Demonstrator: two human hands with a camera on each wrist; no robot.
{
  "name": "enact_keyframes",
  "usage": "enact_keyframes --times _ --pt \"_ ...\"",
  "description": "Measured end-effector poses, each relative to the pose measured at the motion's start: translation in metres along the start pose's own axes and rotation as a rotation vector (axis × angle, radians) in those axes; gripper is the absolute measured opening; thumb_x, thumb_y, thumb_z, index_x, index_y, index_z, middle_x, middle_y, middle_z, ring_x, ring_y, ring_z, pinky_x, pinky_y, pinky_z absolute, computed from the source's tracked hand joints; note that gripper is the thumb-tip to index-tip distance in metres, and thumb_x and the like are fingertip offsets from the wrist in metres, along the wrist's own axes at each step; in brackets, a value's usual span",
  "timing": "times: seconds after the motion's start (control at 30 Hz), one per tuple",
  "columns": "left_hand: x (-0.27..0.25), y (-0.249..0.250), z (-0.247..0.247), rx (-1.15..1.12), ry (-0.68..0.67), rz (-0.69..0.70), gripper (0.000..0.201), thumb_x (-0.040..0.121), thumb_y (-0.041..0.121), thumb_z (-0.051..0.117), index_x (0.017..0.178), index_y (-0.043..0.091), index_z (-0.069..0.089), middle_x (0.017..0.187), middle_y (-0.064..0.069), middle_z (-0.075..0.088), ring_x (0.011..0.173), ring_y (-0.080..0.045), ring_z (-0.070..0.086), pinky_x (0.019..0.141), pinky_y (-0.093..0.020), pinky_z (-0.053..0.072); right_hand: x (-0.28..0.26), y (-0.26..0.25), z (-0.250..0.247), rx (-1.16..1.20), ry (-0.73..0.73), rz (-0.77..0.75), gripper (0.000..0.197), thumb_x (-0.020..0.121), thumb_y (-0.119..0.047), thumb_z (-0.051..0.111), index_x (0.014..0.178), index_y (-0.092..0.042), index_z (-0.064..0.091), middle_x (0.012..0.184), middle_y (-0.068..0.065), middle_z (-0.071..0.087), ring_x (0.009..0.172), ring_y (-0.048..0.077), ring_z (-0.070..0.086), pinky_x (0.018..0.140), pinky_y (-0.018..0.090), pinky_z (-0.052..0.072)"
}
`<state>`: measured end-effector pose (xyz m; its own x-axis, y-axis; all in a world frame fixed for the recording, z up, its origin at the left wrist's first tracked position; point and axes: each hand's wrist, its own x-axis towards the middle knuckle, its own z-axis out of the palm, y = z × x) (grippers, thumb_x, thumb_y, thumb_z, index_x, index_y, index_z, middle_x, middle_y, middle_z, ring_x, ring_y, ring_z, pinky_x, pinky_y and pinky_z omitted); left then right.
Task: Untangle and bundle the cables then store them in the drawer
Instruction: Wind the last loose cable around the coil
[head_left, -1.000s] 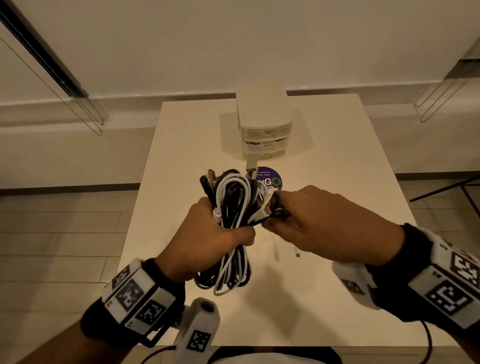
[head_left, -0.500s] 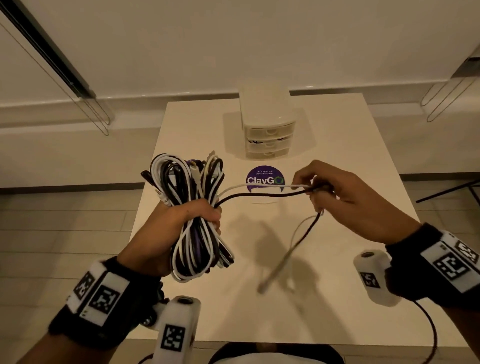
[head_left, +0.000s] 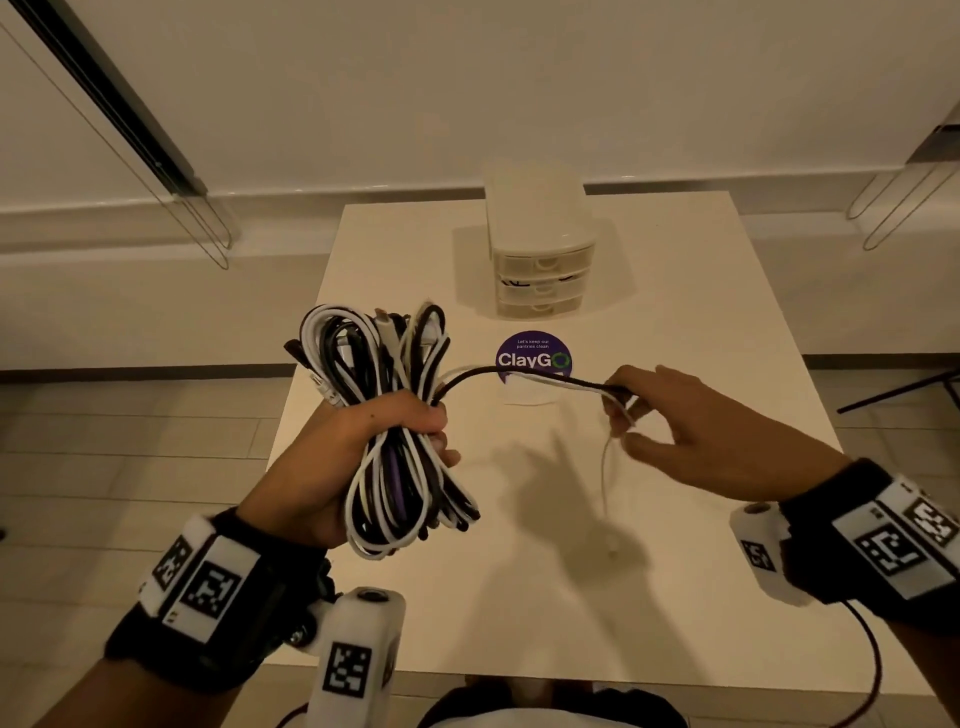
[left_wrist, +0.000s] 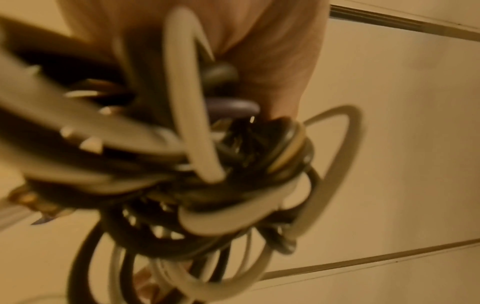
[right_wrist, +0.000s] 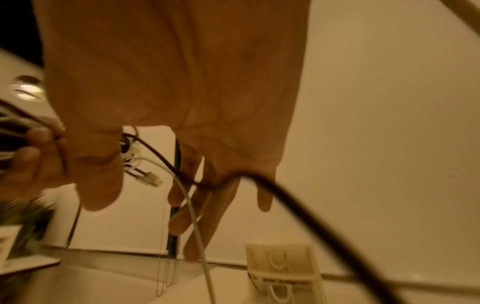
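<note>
A bundle of black, white and purple cables (head_left: 371, 358) is folded into loops, and my left hand (head_left: 410, 431) grips it round the middle above the table's left half. The left wrist view shows the same bundle (left_wrist: 233, 185) blurred, close under the palm. A loose black strand (head_left: 488, 371) and a white strand (head_left: 550, 382) run right from the bundle to my right hand (head_left: 623, 415). That hand holds them between its fingers, thumb apart. The white end (head_left: 604, 488) hangs down. The right wrist view shows the black strand (right_wrist: 298, 205) passing between the fingers.
A small cream drawer unit (head_left: 540, 260) with three shut drawers stands at the back of the white table (head_left: 701, 338), also seen in the right wrist view (right_wrist: 283, 267). A round purple sticker (head_left: 534, 358) lies in front of it. Tiled floor surrounds the table.
My hands have drawn apart. The left hand carried the bundle left while the right hand pulled two strands out to the right; the right thumb has since come away from the fingers.
</note>
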<state>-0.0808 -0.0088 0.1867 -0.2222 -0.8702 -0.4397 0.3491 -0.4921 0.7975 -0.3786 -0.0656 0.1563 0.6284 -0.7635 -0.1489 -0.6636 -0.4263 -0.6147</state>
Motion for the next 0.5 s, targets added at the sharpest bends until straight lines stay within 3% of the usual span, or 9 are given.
enact_keyframes --times 0.1,0.13,0.17,0.2,0.23,0.3,0.37,0.43,0.5 --pt "-0.001 -0.004 0.010 -0.005 -0.004 -0.012 0.019 0.076 0.004 0.068 0.095 0.004 0.063 0.068 -0.009 0.060 0.061 -0.019 0.064 0.079 -0.037 0.059 0.008 -0.016 0.008 -0.169 0.100 -0.101 0.030 0.088 -0.057 0.051 0.105 -0.032 0.050 0.098 -0.020 0.058 0.098 -0.001 0.057 0.118 0.032 0.018" --pt "-0.002 -0.006 0.013 -0.013 -0.012 -0.017 0.021 0.076 0.003 0.068 0.097 0.004 0.063 0.069 -0.010 0.060 0.062 -0.019 0.064 0.079 -0.038 0.059 0.011 -0.022 0.012 -0.180 0.131 -0.136 0.030 0.092 -0.058 0.046 0.101 -0.030 0.053 0.093 -0.019 0.060 0.095 0.000 0.058 0.118 0.031 0.017" --pt "-0.001 -0.007 0.016 -0.013 -0.012 -0.019 0.024 0.076 0.003 0.068 0.100 0.003 0.064 0.070 -0.010 0.060 0.062 -0.020 0.064 0.081 -0.039 0.060 0.014 -0.029 0.016 -0.099 0.157 -0.155 0.029 0.098 -0.052 0.043 0.094 -0.026 0.054 0.088 -0.016 0.061 0.089 0.003 0.059 0.116 0.032 0.025" --pt "-0.001 -0.009 0.018 0.000 0.000 -0.013 0.029 0.075 0.003 0.069 0.104 0.002 0.064 0.070 -0.011 0.061 0.062 -0.020 0.065 0.083 -0.042 0.058 0.015 -0.036 0.018 0.080 0.170 -0.143 0.028 0.102 -0.044 0.042 0.089 -0.023 0.055 0.081 -0.013 0.060 0.081 0.006 0.059 0.103 0.032 0.040" --pt "0.000 -0.010 0.018 0.024 0.022 0.003 0.033 0.075 0.004 0.070 0.107 0.002 0.064 0.071 -0.011 0.062 0.064 -0.021 0.066 0.086 -0.044 0.056 0.015 -0.043 0.020 0.313 0.166 -0.106 0.027 0.104 -0.037 0.042 0.084 -0.021 0.053 0.075 -0.012 0.058 0.071 0.008 0.056 0.083 0.030 0.048" --pt "-0.001 -0.011 0.017 0.075 0.049 0.040 0.033 0.075 0.004 0.071 0.107 0.001 0.064 0.073 -0.013 0.063 0.067 -0.024 0.067 0.089 -0.049 0.052 0.014 -0.053 0.021 0.654 0.186 -0.014 0.029 0.104 -0.029 0.043 0.077 -0.021 0.048 0.066 -0.014 0.046 0.057 0.007 0.040 0.056 0.022 0.037" --pt "-0.003 -0.012 0.019 0.107 0.029 0.049 0.030 0.076 0.002 0.071 0.105 0.000 0.064 0.077 -0.014 0.063 0.071 -0.026 0.067 0.086 -0.047 0.054 0.015 -0.062 0.020 0.825 0.237 0.041 0.032 0.105 -0.023 0.042 0.074 -0.016 0.043 0.062 -0.011 0.036 0.053 0.008 0.028 0.049 0.018 0.027" --pt "-0.003 -0.016 0.025 0.161 0.015 0.055 0.029 0.075 0.000 0.071 0.103 -0.001 0.065 0.083 -0.018 0.064 0.079 -0.028 0.067 0.079 -0.040 0.056 0.019 -0.072 0.019 0.983 0.283 0.044 0.031 0.105 -0.021 0.040 0.075 -0.012 0.041 0.062 -0.005 0.028 0.051 0.009 0.022 0.045 0.018 0.022" --pt "-0.002 -0.021 0.029 0.256 0.049 0.092 0.034 0.071 0.002 0.074 0.104 -0.003 0.065 0.092 -0.019 0.067 0.089 -0.028 0.068 0.081 -0.036 0.057 0.025 -0.083 0.019 1.090 0.310 0.044 0.031 0.106 -0.024 0.038 0.077 -0.012 0.042 0.061 -0.005 0.025 0.049 0.009 0.020 0.043 0.018 0.020"
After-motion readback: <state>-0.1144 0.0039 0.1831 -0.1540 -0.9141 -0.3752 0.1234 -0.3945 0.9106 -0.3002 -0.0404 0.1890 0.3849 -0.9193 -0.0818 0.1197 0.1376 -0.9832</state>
